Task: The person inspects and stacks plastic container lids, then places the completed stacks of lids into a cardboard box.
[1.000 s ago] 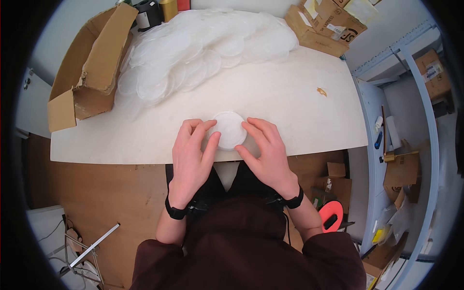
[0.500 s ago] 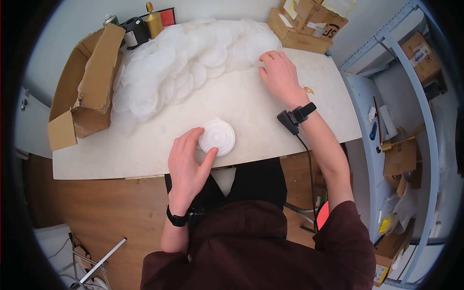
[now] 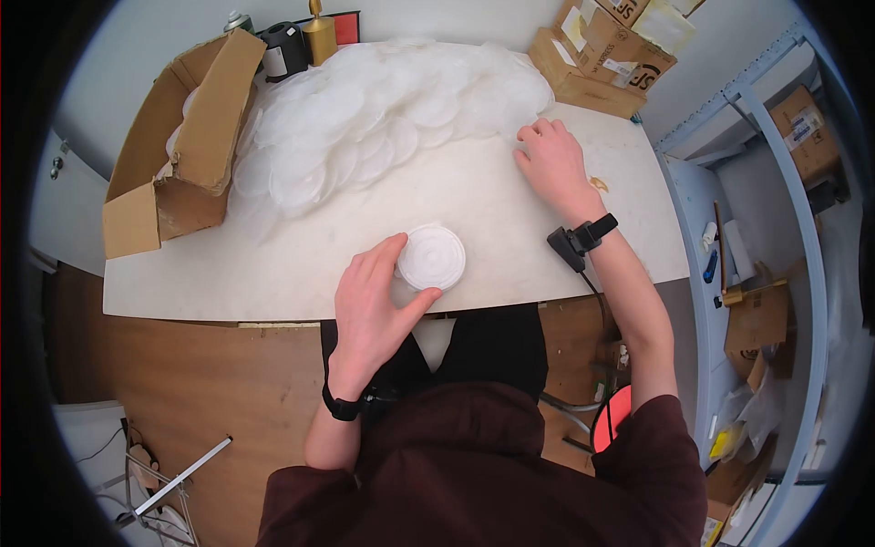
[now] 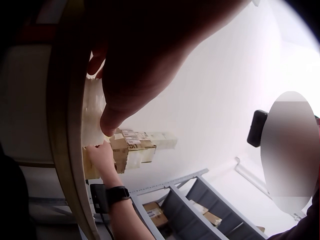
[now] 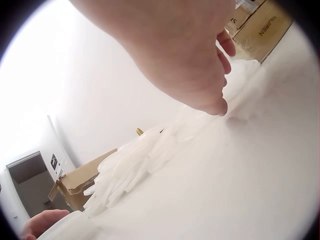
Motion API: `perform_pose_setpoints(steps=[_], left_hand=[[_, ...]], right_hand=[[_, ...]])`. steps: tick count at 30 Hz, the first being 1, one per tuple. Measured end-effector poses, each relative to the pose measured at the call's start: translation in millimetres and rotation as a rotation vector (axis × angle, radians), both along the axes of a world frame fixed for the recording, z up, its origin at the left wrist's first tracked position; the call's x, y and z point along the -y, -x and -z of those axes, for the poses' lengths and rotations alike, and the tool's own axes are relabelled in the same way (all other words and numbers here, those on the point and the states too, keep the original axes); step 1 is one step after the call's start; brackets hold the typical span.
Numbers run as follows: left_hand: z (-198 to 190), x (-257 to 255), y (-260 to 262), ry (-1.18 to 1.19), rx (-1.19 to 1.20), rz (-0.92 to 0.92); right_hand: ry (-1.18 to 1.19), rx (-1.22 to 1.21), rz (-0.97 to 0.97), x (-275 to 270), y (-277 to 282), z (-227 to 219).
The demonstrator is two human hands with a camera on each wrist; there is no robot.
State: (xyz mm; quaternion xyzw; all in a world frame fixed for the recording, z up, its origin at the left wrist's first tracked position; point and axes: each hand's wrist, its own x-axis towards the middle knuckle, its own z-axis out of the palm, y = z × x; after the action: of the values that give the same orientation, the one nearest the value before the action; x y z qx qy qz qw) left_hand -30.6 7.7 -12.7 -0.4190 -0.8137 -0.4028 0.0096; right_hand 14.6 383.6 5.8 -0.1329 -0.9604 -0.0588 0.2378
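A small stack of round white plastic lids (image 3: 432,258) stands near the front edge of the table. My left hand (image 3: 369,292) holds it from the left, index finger at the far rim and thumb at the near rim. Farther back lies a big heap of similar translucent lids (image 3: 365,128). Close to the right end of that heap is my right hand (image 3: 556,164), fingers loosely bent and nothing between them. In the right wrist view the right hand's fingertips (image 5: 220,106) hang just over the tabletop, and the stack (image 5: 70,227) shows beside the left hand at lower left.
An open cardboard box (image 3: 187,146) stands at the table's left end. Behind it are a black container (image 3: 284,50) and a gold bottle (image 3: 321,38). Stacked cartons (image 3: 611,64) occupy the back right corner. Blue-grey shelving (image 3: 702,210) runs along the right side.
My right hand has left the stack and moved forward and right to the heap's right end. The left hand has stayed at the stack.
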Motion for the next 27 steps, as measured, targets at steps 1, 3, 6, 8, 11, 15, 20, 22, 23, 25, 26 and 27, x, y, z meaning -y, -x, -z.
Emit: perform_pose_setpoints(steps=[1,3,6,8,11,15,20,22,23,25,26,27], left_hand=[[0,-1,0,-0.006,-0.006,0.003],[0,2,0,-0.002,-0.001,0.002],[-2,2,0,-0.010,0.028,0.005],[-1,2,1,-0.018,0.030,0.002],[3,3,2,-0.029,0.037,0.003],[7,2,1,-0.044,0.017,0.010],[8,2,2,-0.020,0.056,0.011],[7,5,3,-0.022,0.057,0.014],[6,5,4,0.000,0.066,0.023],[4,3,3,0.012,0.079,0.034],[3,4,2,0.017,0.029,0.033],[1,4,3,0.022,-0.024,0.035]], right_hand=[[-0.021,0.056,0.042,-3,2,4],[-0.030,0.059,0.038,-10,5,10],[-0.013,0.021,0.012,-1,-4,-4],[0.027,-0.018,-0.039,28,-11,-23],[0.253,-0.015,-0.257,89,-41,-61],[0.336,0.130,-0.541,151,-70,-66],[0.304,0.192,-0.664,166,-67,-46],[0.336,0.217,-0.665,167,-66,-41],[0.334,0.218,-0.665,167,-66,-42],[0.302,0.225,-0.633,165,-70,-44],[0.299,0.229,-0.629,165,-71,-42],[0.308,0.217,-0.639,165,-71,-38]])
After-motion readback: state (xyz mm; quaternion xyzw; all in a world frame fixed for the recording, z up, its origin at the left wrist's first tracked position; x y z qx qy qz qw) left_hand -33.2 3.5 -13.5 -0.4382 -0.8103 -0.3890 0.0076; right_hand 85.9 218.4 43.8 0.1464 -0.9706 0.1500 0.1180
